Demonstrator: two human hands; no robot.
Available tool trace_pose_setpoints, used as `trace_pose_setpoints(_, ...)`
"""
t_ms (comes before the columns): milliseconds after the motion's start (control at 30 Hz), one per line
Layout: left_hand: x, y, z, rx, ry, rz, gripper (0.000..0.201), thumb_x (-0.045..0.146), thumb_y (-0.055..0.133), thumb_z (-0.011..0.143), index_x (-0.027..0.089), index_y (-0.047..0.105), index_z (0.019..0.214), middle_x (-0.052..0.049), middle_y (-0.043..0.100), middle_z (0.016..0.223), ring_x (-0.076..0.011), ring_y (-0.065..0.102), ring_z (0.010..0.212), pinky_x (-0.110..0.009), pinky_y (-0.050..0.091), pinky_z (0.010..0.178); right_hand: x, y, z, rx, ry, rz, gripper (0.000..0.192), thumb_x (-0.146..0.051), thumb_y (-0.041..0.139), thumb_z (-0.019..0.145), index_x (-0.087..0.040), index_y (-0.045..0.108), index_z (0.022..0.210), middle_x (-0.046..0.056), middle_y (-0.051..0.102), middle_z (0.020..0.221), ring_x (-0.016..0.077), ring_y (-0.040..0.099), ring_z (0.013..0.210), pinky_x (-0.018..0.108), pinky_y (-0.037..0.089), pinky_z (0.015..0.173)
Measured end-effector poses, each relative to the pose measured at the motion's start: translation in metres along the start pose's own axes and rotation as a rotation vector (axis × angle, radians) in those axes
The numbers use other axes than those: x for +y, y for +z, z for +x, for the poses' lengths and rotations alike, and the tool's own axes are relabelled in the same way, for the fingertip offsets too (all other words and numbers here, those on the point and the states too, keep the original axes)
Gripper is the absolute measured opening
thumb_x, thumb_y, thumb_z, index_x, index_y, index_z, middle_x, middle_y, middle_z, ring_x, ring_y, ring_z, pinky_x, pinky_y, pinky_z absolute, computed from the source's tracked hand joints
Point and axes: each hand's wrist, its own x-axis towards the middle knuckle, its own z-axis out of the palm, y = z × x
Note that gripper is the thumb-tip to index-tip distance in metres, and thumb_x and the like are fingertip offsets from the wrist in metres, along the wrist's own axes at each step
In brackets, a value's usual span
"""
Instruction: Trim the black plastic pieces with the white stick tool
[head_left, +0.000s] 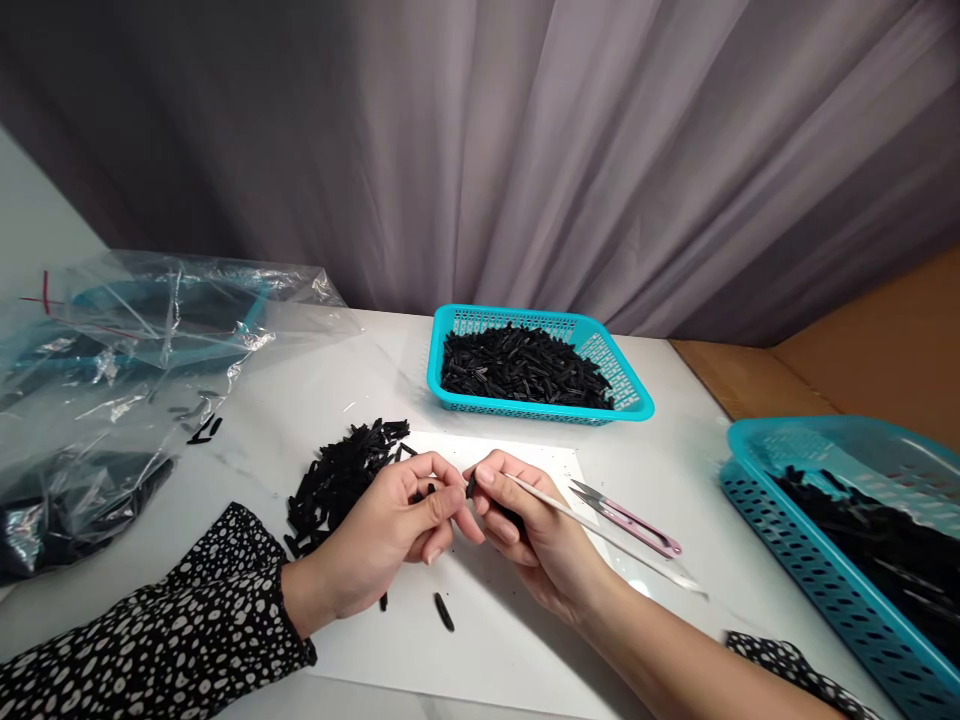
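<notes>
We note the left hand (pixel 390 530) and right hand (pixel 525 530) meeting over the white sheet (pixel 495 640). Both grips pinch one small black piece (pixel 470 487); the right also holds a thin white stick (pixel 600 535). Pink snips (pixel 630 520) lie just right.

Small black piece (pixel 470 487) — pinched between both hands' fingertips; thin white stick (pixel 600 535) slants from it, rightward.

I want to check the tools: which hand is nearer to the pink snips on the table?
Right. The right hand holds a thin white stick just left of the pink snips, not touching them. The left hand is farther left, by the black pieces.
</notes>
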Motion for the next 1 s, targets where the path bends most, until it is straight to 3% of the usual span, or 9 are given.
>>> trace_pose_setpoints(333,0.0014,-0.0011,-0.0015,-0.019,-0.097,-0.038,0.03,0.04,0.068,0.087,0.013,0.058,0.077,-0.005,0.069,0.073,-0.0017,0.038,0.046,-0.016,0.024,0.047,0.0015,-0.0006,-0.0002,0.003,-0.011,-0.018,0.033,-0.041,0.076,0.08,-0.014,0.06,0.071,-0.005,0.048,0.053,0.0023,0.023,0.042,0.015,0.011,0.037)
trace_pose_setpoints(700,0.0034,-0.0012,-0.0026,-0.017,-0.108,-0.043,0.03,0.04,0.067,0.087,0.014,0.057,0.077,-0.005,0.07,0.074,-0.0024,0.038,0.046,-0.017,0.024,0.046,0.0007,-0.002,0.0021,-0.026,0.024,-0.037,0.037,-0.046,0.073,0.083,-0.014,0.058,0.071,-0.008,0.041,0.047,0.0014,0.017,0.04,0.016,0.007,0.036)
trace_pose_setpoints(1000,0.0047,0.0001,-0.0037,-0.012,-0.095,-0.037,0.028,0.038,0.068,0.087,0.014,0.058,0.075,-0.005,0.07,0.072,-0.0026,0.039,0.046,-0.017,0.026,0.048,0.0023,-0.0021,0.0008,-0.015,0.001,-0.028,0.032,-0.043,0.077,0.078,-0.015,0.062,0.077,-0.005,0.048,0.055,0.0019,0.021,0.042,0.016,0.009,0.037)
